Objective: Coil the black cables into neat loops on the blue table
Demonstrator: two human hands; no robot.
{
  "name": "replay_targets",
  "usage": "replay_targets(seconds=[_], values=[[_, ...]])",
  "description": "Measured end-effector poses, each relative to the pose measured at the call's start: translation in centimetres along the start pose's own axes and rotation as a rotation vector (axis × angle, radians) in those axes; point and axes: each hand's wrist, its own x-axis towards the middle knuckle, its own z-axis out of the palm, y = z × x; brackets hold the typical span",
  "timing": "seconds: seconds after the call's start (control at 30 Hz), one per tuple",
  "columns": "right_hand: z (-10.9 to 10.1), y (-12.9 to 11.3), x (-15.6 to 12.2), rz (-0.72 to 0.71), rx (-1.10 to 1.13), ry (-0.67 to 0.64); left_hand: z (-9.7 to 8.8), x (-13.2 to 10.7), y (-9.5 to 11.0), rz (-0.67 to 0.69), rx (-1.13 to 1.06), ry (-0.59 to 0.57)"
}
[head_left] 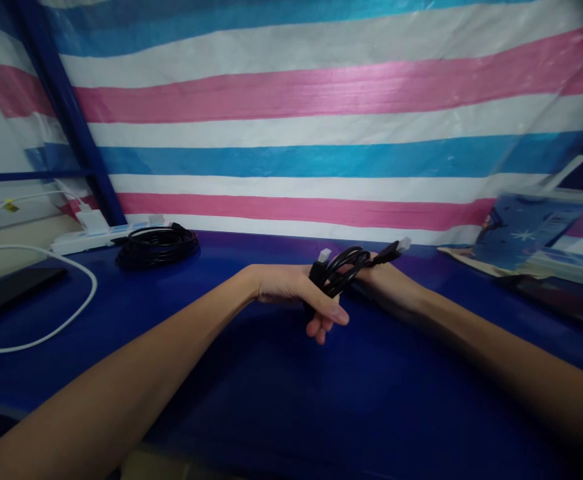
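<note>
A small looped bundle of black cable is held above the blue tabletop, in the middle of the view. Its two plugs stick out, one at the upper left and one at the upper right, each with a clear or whitish cap. My left hand is closed around the left side of the bundle, with the thumb in front and fingertips curled below. From behind and to the right, my right hand grips the bundle's right side. Most of its fingers are hidden by the cable and my left hand.
On the blue table, a larger black cable coil lies at the back left beside a white power strip. A white cord curves near a dark flat device. A blue patterned package stands at right. Striped sheeting hangs behind.
</note>
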Motion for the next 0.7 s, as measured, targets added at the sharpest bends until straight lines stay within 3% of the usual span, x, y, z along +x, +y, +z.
replay_targets(seconds=[0.1, 0.17, 0.23, 0.33, 0.4, 0.5, 0.6, 0.67, 0.7], values=[[0.2, 1.3, 0.4, -0.010, 0.038, 0.037, 0.0, 0.1, -0.6, 0.011, -0.062, -0.015], [-0.3, 1.6, 0.7, -0.045, 0.016, 0.093, 0.0, 0.5, -1.0, 0.043, -0.059, 0.091], [-0.7, 1.3, 0.7, -0.080, -0.009, 0.177, 0.1, 0.9, -1.3, 0.110, -0.050, 0.302], [0.0, 0.0, 0.1, -0.147, -0.049, 0.234, -0.4, 1.6, -1.5, 0.242, -0.154, 0.723], [1.5, -1.0, -0.5, -0.166, -0.050, 0.167, -0.9, 1.9, -1.7, 0.294, -0.222, 0.962], [3.9, -2.2, -1.3, -0.121, 0.074, 0.073, -1.4, 2.7, -2.2, 0.289, -0.215, 1.201], [4.2, -2.7, -1.5, -0.057, 0.154, 0.094, -0.8, 3.6, -2.6, 0.262, -0.204, 1.323], [3.2, -2.6, -1.4, -0.021, 0.116, 0.144, 0.1, 3.8, -2.7, 0.247, -0.275, 1.268], [2.4, -2.4, -1.2, -0.011, 0.066, 0.166, 0.5, 3.8, -2.7, 0.240, -0.327, 1.187]])
